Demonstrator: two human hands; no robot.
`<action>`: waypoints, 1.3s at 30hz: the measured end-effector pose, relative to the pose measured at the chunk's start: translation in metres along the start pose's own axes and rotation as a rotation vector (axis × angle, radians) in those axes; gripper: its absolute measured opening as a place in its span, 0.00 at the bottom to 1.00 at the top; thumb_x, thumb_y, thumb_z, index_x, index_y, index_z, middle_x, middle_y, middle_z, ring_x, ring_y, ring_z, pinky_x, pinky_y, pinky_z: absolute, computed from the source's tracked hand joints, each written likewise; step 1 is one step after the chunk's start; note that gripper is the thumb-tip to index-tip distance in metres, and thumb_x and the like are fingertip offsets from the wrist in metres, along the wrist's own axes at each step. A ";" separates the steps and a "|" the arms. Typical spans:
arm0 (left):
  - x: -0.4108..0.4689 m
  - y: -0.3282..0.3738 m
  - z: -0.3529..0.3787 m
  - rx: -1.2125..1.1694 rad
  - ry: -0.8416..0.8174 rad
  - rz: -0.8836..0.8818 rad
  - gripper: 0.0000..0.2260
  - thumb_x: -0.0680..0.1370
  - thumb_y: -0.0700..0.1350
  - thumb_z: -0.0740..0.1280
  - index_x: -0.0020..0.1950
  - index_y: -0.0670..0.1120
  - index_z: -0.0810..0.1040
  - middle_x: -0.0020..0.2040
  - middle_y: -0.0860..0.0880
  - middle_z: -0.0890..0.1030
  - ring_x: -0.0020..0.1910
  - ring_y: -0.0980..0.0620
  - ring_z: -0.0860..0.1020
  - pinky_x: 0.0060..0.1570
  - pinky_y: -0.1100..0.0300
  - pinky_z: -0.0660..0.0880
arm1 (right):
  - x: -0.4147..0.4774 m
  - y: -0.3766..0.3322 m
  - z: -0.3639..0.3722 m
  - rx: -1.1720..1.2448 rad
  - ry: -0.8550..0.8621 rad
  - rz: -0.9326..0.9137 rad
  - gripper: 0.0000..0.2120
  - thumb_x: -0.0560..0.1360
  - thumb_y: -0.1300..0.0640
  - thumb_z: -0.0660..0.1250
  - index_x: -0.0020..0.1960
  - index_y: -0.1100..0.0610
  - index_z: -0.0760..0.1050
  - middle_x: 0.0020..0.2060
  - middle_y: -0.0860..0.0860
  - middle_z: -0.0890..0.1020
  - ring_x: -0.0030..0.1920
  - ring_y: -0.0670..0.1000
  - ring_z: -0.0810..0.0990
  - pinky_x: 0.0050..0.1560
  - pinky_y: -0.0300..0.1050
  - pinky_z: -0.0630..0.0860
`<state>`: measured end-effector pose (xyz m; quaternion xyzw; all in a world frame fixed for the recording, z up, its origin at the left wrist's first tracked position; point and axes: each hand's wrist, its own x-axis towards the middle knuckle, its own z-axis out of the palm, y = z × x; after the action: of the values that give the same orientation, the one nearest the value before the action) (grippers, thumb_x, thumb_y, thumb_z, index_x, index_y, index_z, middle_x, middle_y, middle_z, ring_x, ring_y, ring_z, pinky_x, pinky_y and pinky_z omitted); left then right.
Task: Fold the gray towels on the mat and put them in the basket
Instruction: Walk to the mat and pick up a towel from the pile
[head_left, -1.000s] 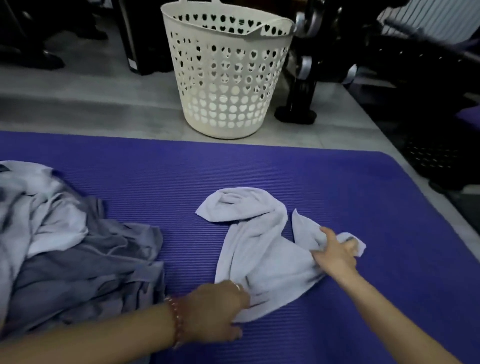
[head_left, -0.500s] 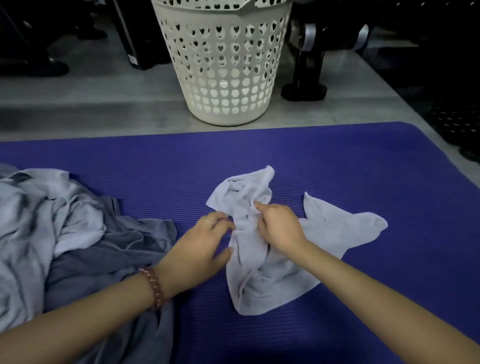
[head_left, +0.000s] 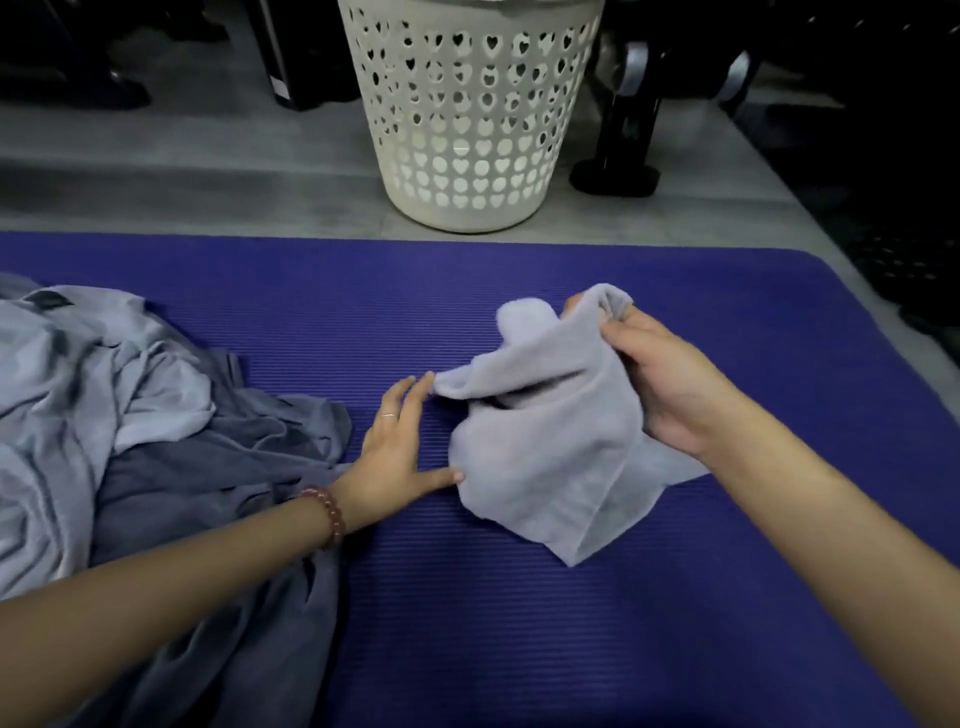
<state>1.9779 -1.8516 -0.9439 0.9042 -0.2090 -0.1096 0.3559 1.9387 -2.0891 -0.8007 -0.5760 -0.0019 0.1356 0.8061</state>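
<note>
Purple ribbed mat (head_left: 519, 649) covers the floor in front of the person. Heap of unfolded gray towels (head_left: 130, 426) lies on its left part, untouched. White perforated basket (head_left: 470, 130) stands on the gray floor just beyond the mat's far edge; its inside is not visible.

Small gray towel (head_left: 545, 447) is bunched, upper part lifted, lower edge resting on the mat. Right hand (head_left: 670, 389) grips its top corner, fingers closed on the cloth. Left hand (head_left: 400, 447) is open and flat, fingertips and thumb touching the towel's left side without pinching.

Risks, as judged: only one corner is held, so the towel may hang twisted and fold crooked. The left forearm lies over the heap and could drag it.
</note>
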 end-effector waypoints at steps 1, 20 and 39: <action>0.007 0.005 0.003 -0.067 0.009 0.002 0.54 0.62 0.68 0.70 0.76 0.52 0.41 0.75 0.49 0.46 0.73 0.56 0.48 0.72 0.52 0.53 | -0.009 -0.002 -0.004 0.085 -0.048 0.054 0.04 0.74 0.58 0.60 0.41 0.57 0.70 0.33 0.48 0.77 0.35 0.46 0.77 0.40 0.37 0.76; -0.003 0.009 0.003 0.521 -0.071 0.689 0.18 0.72 0.43 0.55 0.62 0.48 0.67 0.48 0.48 0.78 0.35 0.47 0.79 0.26 0.57 0.75 | -0.111 0.098 -0.071 -1.917 0.126 0.225 0.12 0.71 0.48 0.60 0.51 0.52 0.67 0.40 0.47 0.78 0.44 0.53 0.77 0.45 0.45 0.66; 0.083 0.053 0.049 -0.183 -0.388 -0.085 0.24 0.71 0.59 0.70 0.62 0.50 0.72 0.61 0.52 0.73 0.63 0.53 0.72 0.65 0.57 0.67 | -0.058 0.101 -0.132 -0.030 0.661 0.383 0.19 0.74 0.51 0.69 0.61 0.55 0.71 0.57 0.51 0.78 0.55 0.48 0.78 0.53 0.42 0.76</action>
<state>2.0185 -1.9535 -0.9464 0.8380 -0.2245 -0.3152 0.3848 1.8822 -2.1942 -0.9304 -0.5905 0.3639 0.0904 0.7147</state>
